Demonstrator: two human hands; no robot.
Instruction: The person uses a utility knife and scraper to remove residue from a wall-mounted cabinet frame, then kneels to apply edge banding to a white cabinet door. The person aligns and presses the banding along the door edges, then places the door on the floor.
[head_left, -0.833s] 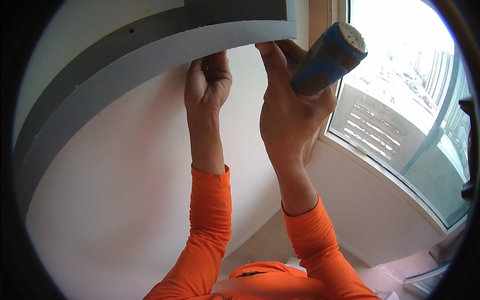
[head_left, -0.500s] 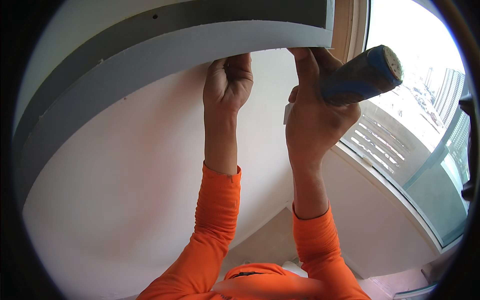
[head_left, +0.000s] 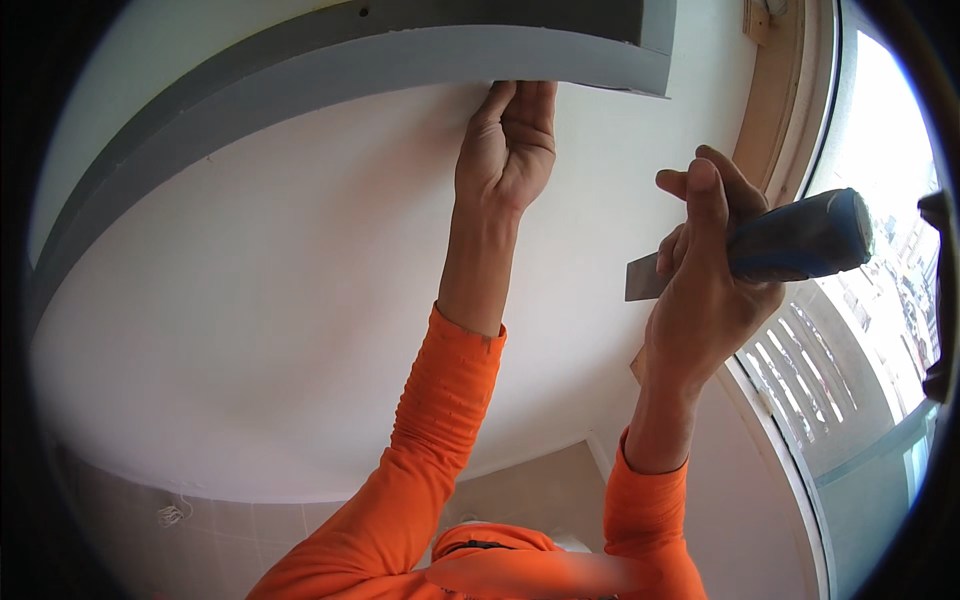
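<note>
A curved grey strip (head_left: 380, 62) arches across the top of the view, with a small dark hole in its upper band. Near its right end my left hand (head_left: 505, 150) holds its lower edge, fingers pressed together and their tips partly hidden. My right hand (head_left: 710, 290), lower and further right, is apart from the strip. It grips a tool with a thick blue-and-dark handle (head_left: 805, 237) and a flat metal blade (head_left: 640, 278) poking out leftward, while some of its fingers stretch upward past the handle.
A broad white surface (head_left: 300, 280) lies behind my arms. A wooden frame (head_left: 775, 80) borders a bright window (head_left: 880, 330) on the right, with slats and buildings showing through it. Beige tiles (head_left: 250, 530) and a small bundle of pale wire (head_left: 172, 514) appear at the lower left.
My right hand has left the strip's edge, moving down and right with the tool. My left hand stays on the strip, further right in view as the camera's view shifts.
</note>
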